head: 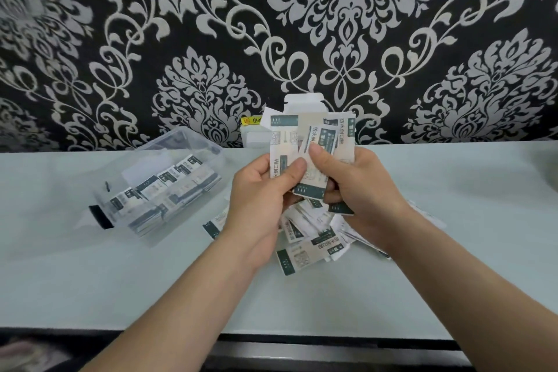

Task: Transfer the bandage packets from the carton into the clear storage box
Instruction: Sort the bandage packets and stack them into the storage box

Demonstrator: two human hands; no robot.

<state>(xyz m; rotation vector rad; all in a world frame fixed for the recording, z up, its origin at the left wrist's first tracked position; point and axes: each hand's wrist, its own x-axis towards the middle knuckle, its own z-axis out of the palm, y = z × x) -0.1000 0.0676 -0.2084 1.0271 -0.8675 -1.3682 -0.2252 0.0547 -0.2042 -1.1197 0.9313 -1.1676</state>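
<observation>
left hand [259, 190], right hand [359, 187] grip one packet fan [311, 136] near one clear box [181, 142].

flat paper bandage packets [314, 142]: cream-white, dark green end bands, dark printed characters.
clear plastic storage box [151, 145]: colourless, see-through; black latch [101, 216] at its near end.
white card carton [303, 103]: plain white; yellow label [252, 120] with dark print at its left.
smooth table top [453, 251]: pale mint grey.
patterned wallpaper [347, 24]: black ground, silver-grey damask scrolls and medallions.
</observation>
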